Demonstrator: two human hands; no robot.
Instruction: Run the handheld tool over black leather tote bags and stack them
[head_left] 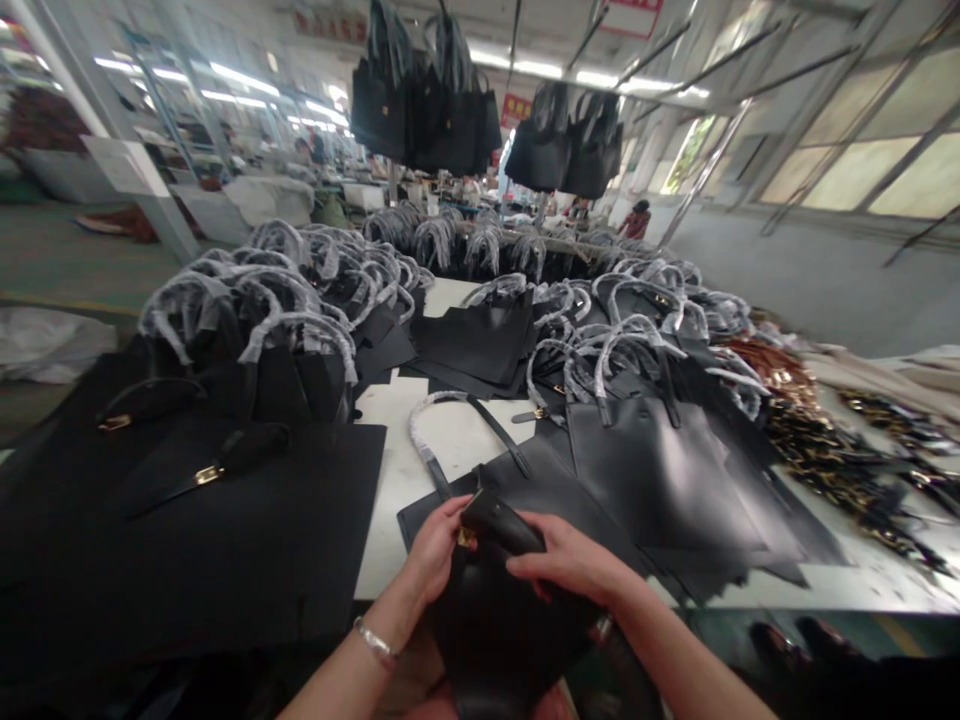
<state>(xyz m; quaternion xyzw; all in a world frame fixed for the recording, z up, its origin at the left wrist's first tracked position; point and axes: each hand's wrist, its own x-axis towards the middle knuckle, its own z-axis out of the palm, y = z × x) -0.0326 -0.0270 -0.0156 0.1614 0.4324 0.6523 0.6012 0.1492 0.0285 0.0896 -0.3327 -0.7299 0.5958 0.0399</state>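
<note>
Near the table's front edge, a black leather bag panel [499,630] hangs low between my hands, its lower part in shadow. My left hand [435,550] has its fingers closed on the left end of a black leather strap [495,518], beside a small gold buckle [466,538]. My right hand [566,562] grips the strap farther right, thumb on the near side and some fingers hidden behind it. Just beyond lies another black bag panel [555,490], with a plastic-wrapped handle [420,430] arching over the pale tabletop [386,450].
On the left are stacked black bag panels [300,520] with wrapped handles and gold buckles. More panels [660,480] lie on the right, beside a heap of straps with gold hardware [825,460]. Finished-looking black bags [427,110] hang overhead. A person [636,220] stands far back.
</note>
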